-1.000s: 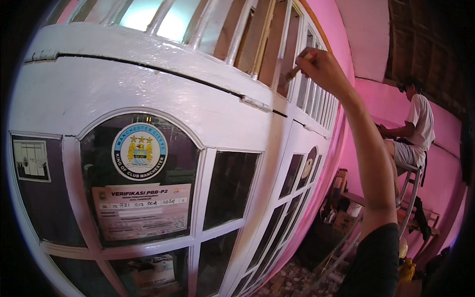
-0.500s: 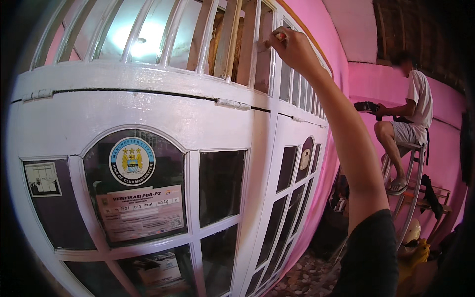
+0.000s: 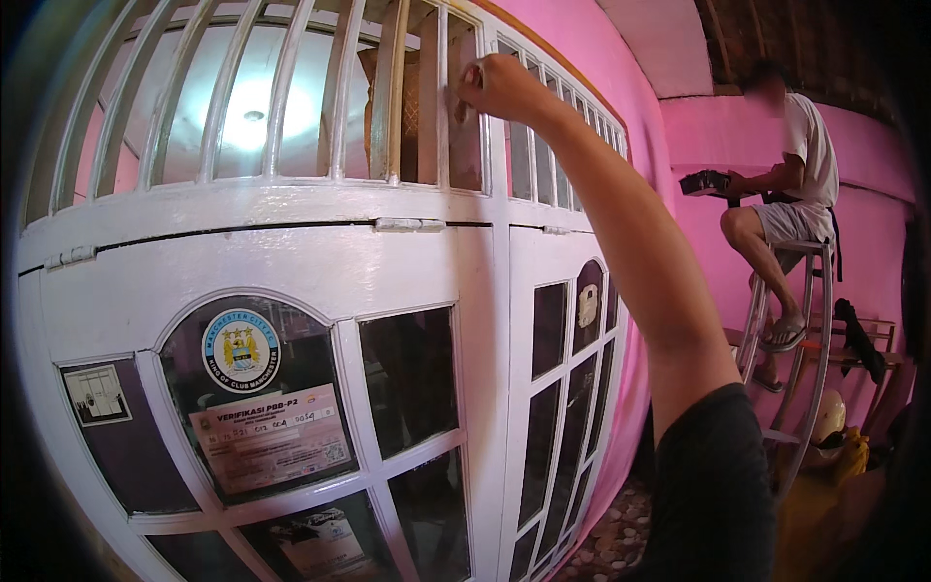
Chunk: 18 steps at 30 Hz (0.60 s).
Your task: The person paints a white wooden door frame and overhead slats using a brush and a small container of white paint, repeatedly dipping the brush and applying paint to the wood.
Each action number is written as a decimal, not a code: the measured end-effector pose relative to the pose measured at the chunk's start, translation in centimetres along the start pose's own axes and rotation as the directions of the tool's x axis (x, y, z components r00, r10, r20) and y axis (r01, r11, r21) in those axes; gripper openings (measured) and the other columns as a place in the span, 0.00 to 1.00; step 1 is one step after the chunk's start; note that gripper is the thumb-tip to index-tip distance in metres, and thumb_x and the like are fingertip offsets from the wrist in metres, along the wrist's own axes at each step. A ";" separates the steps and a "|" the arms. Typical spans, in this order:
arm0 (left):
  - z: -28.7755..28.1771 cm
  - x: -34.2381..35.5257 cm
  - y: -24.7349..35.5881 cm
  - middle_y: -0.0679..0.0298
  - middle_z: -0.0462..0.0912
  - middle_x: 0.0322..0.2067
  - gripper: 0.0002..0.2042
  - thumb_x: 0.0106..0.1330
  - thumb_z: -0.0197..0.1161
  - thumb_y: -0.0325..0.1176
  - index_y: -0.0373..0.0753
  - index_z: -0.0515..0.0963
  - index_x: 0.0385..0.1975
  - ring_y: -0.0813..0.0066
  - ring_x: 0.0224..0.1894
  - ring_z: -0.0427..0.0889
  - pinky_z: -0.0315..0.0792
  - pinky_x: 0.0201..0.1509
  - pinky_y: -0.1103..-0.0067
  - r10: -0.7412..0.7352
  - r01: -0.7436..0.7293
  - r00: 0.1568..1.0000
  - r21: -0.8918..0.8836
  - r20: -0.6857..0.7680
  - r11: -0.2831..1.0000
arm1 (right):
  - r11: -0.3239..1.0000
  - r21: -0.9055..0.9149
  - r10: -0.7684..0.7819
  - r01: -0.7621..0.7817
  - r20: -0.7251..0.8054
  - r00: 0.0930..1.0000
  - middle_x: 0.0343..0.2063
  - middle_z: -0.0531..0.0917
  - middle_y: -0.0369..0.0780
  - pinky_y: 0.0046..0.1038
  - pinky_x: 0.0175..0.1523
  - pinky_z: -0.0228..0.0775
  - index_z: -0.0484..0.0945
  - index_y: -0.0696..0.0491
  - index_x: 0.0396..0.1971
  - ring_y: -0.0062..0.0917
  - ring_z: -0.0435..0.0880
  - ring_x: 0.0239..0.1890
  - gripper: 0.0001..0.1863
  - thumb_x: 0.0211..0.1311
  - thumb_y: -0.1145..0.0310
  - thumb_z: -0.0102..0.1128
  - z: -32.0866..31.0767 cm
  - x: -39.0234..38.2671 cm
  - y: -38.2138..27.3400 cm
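Observation:
My right hand (image 3: 504, 85) is raised at the top of the white wooden door front (image 3: 272, 257), its fingers closed in a pinch around a small paintbrush (image 3: 460, 105), mostly hidden by the fingers. The brush is at the inner side of the frame, beside the last upright slat (image 3: 442, 107) of the open grille. Wet-looking gloss shows on the white wood. My left hand is out of the picture.
Below the grille are metal hinges (image 3: 409, 225) and dark glass panes, one with a round sticker (image 3: 240, 349) and a paper notice (image 3: 276, 436). At the right a person (image 3: 810, 155) sits on a metal stepladder (image 3: 819, 320) holding a dark tray, against a pink wall (image 3: 718, 136).
My view has shifted, so the door front sits further left and lower. My right hand remains at the same grille corner with the brush, slightly lower along the wood.

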<state>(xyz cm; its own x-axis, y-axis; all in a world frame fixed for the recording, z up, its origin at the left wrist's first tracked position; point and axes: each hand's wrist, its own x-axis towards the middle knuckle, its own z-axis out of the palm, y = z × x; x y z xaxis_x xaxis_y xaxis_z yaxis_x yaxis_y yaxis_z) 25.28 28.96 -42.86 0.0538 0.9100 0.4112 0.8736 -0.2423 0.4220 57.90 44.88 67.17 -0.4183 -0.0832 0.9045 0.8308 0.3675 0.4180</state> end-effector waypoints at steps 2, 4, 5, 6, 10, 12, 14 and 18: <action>0.8 -0.3 -1.3 0.50 0.83 0.47 0.26 0.64 0.71 0.38 0.32 0.72 0.58 0.54 0.48 0.82 0.75 0.51 0.64 0.071 -0.071 0.997 0.075 0.015 0.995 | 0.997 0.003 0.078 -0.078 -0.055 0.995 0.27 0.87 0.49 0.36 0.42 0.79 0.87 0.56 0.33 0.41 0.86 0.30 0.13 0.60 0.62 0.60 -0.2 0.7 1.9; 1.3 -2.0 -2.0 0.51 0.83 0.47 0.25 0.64 0.71 0.38 0.32 0.72 0.57 0.54 0.48 0.82 0.75 0.51 0.64 0.099 -0.101 0.995 0.129 0.024 0.986 | 0.999 0.018 0.038 -0.036 -0.129 0.991 0.28 0.87 0.49 0.37 0.42 0.79 0.87 0.56 0.33 0.42 0.87 0.31 0.13 0.60 0.62 0.60 0.0 0.7 1.2; 1.5 -2.8 -2.5 0.51 0.83 0.46 0.25 0.64 0.71 0.37 0.32 0.72 0.57 0.54 0.48 0.82 0.75 0.51 0.64 0.105 -0.109 0.994 0.153 0.030 0.982 | 1.000 0.018 0.001 0.003 -0.200 0.980 0.29 0.87 0.49 0.37 0.43 0.79 0.87 0.56 0.33 0.42 0.87 0.32 0.14 0.60 0.62 0.59 -0.1 0.7 1.0; 1.6 -3.6 -3.1 0.51 0.83 0.46 0.25 0.64 0.71 0.37 0.32 0.72 0.57 0.54 0.48 0.82 0.75 0.51 0.64 0.116 -0.120 0.993 0.171 0.035 0.978 | 0.998 -0.050 0.029 -0.035 -0.127 0.992 0.29 0.87 0.49 0.37 0.43 0.79 0.87 0.56 0.33 0.43 0.88 0.33 0.13 0.60 0.62 0.60 -0.2 0.9 0.9; 1.5 -3.3 -3.7 0.51 0.83 0.46 0.25 0.64 0.71 0.38 0.33 0.73 0.57 0.55 0.47 0.83 0.76 0.50 0.64 0.153 -0.149 0.988 0.185 -0.005 0.971 | 0.998 0.036 0.053 -0.050 -0.076 0.996 0.33 0.86 0.53 0.43 0.48 0.79 0.86 0.54 0.33 0.49 0.86 0.40 0.14 0.57 0.59 0.59 0.0 1.9 1.7; 0.4 -2.6 -3.6 0.51 0.83 0.45 0.26 0.63 0.72 0.39 0.33 0.73 0.58 0.55 0.46 0.83 0.76 0.49 0.65 -0.045 0.046 0.999 0.030 -0.019 0.999 | 0.996 0.020 0.092 -0.090 -0.194 0.977 0.35 0.87 0.52 0.43 0.50 0.79 0.86 0.54 0.33 0.48 0.86 0.41 0.14 0.57 0.59 0.61 0.6 2.4 2.8; -1.6 -2.5 -1.9 0.51 0.83 0.44 0.27 0.62 0.72 0.39 0.33 0.73 0.58 0.56 0.46 0.83 0.76 0.48 0.66 -0.304 0.285 0.951 -0.227 -0.053 0.931 | 0.997 0.001 0.082 -0.082 -0.092 0.992 0.35 0.87 0.51 0.43 0.50 0.79 0.87 0.53 0.33 0.47 0.86 0.41 0.14 0.57 0.59 0.61 0.4 3.1 1.5; -19.8 2.6 12.9 0.52 0.84 0.43 0.29 0.61 0.74 0.41 0.34 0.73 0.59 0.58 0.45 0.83 0.77 0.47 0.67 -0.469 0.351 0.876 -0.517 -0.115 0.781 | 0.996 -0.040 0.073 -0.077 -0.101 0.992 0.36 0.87 0.50 0.42 0.51 0.78 0.88 0.51 0.34 0.46 0.86 0.42 0.13 0.55 0.59 0.63 1.0 4.0 1.1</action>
<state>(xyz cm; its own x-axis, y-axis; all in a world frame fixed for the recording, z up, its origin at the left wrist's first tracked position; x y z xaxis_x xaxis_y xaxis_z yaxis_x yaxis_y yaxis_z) 27.13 21.50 -20.33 -0.4183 0.8719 0.2546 0.4509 -0.0440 0.8915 56.77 45.85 71.12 -0.3174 -0.1499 0.9364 0.8747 0.3351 0.3502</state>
